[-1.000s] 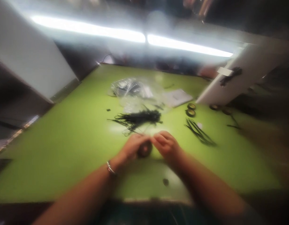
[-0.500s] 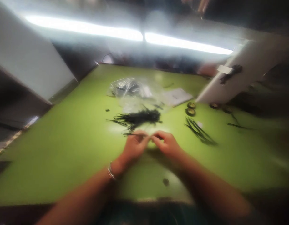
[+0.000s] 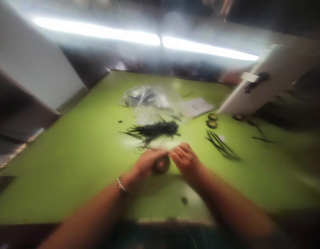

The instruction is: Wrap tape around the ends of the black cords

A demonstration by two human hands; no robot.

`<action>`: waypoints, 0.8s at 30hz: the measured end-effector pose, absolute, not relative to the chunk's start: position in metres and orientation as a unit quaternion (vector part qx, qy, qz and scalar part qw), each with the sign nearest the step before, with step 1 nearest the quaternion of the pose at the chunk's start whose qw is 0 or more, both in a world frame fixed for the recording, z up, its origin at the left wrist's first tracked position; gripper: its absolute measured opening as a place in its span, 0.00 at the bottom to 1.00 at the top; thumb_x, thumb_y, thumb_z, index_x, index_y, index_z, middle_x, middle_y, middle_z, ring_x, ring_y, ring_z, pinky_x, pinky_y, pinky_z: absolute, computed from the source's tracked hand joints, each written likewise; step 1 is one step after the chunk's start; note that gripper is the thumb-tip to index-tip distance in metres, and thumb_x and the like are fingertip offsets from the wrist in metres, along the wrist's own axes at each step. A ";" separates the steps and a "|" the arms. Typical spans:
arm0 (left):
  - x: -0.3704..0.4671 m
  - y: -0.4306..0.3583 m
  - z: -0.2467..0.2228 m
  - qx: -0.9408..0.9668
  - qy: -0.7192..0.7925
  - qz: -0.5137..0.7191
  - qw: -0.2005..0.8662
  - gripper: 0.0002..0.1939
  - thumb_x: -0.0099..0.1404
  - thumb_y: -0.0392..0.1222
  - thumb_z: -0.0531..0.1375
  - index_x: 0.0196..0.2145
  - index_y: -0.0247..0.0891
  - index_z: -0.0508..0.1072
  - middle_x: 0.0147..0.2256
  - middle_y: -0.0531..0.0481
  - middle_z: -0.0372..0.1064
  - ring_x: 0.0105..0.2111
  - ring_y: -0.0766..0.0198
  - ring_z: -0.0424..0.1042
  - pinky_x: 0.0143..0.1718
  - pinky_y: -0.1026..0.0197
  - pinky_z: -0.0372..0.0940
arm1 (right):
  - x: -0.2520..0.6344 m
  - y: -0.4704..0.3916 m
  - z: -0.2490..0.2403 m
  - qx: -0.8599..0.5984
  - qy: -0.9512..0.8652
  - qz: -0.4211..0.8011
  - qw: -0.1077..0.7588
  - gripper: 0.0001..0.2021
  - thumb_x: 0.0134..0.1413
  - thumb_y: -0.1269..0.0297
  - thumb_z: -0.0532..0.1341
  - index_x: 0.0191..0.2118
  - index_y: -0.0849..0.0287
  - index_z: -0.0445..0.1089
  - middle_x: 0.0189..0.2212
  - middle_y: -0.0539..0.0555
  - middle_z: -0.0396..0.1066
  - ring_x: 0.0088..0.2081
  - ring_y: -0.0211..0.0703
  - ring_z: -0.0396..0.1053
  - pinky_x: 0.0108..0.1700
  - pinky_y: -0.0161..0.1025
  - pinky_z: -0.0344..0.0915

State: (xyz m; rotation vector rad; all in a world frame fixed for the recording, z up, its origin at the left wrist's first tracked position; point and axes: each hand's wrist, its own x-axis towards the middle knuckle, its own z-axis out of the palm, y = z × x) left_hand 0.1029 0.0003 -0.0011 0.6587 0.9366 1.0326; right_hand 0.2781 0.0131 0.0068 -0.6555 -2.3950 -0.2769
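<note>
My left hand (image 3: pixel 147 162), with a bracelet at its wrist, is closed round a dark roll of tape (image 3: pixel 161 164) and a thin black cord whose looped end (image 3: pixel 140 148) sticks out to the left. Close against it, my right hand (image 3: pixel 185 157) has its fingers pinched together at the roll's upper right; what they grip is too small to make out. Just beyond both hands lies a pile of black cords (image 3: pixel 157 129) on the green table (image 3: pixel 84 166).
Behind the pile are a clear plastic bag (image 3: pixel 147 98) and a white pad (image 3: pixel 197 107). To the right lie two tape rolls (image 3: pixel 212 121), several black strips (image 3: pixel 221 147) and a white upright panel (image 3: pixel 249 93). A small dark spot (image 3: pixel 184 200) is near the front edge.
The dark roll now shows at my left hand, where it was not visible before. My left hand has turned over it, and my right fingers have curled in more.
</note>
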 end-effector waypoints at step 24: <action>0.098 0.000 0.009 0.589 0.436 0.407 0.545 0.18 0.58 0.41 0.63 0.47 0.36 0.73 0.41 0.44 0.72 0.31 0.65 0.69 0.31 0.63 0.64 | 0.281 0.019 0.011 -0.374 -0.829 0.216 0.355 0.07 0.57 0.72 0.56 0.28 0.59 0.64 0.24 0.49 0.64 0.28 0.37 0.59 0.33 0.34 0.57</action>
